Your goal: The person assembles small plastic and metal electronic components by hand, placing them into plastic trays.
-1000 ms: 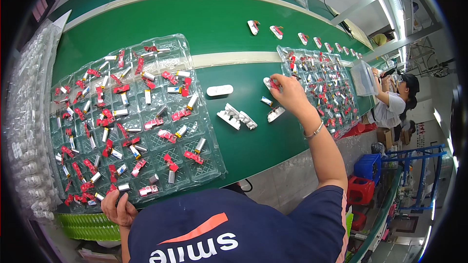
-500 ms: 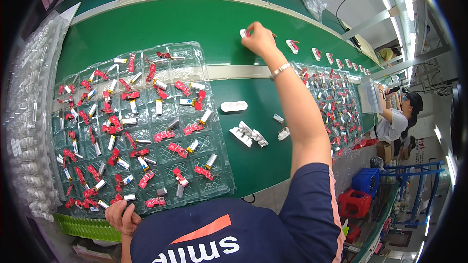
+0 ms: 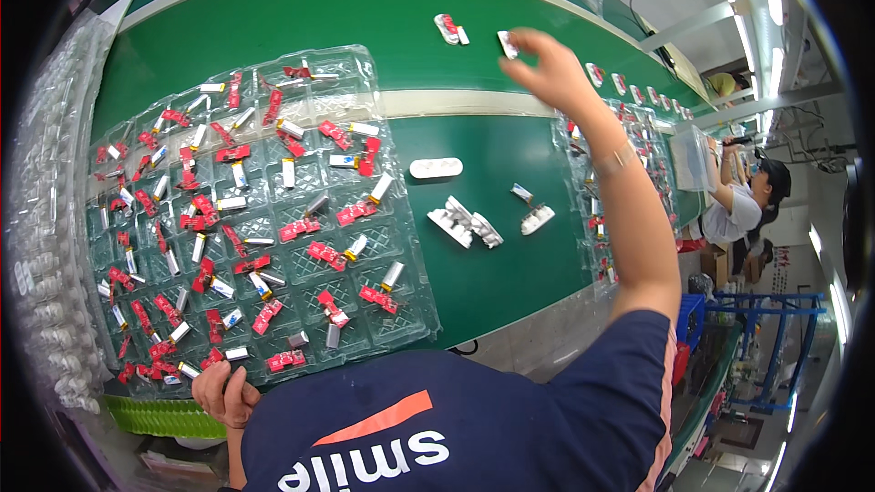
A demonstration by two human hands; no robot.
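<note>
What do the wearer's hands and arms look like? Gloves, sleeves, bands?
Both the left hand and right hand are ungloved. Right wrist has a silvery band; right sleeve is short, navy, with coral trim. Left sleeve isn't clearly visible.

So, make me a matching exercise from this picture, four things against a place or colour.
1. Left hand
2. Right hand
3. Plain white oval shell
4. Ridged sheet

A. bright green
B. over the bench's far side
C. at the near edge of the left clear tray
D. lying just right of the left clear tray

Pairs: 1-C, 2-B, 3-D, 4-A
</note>
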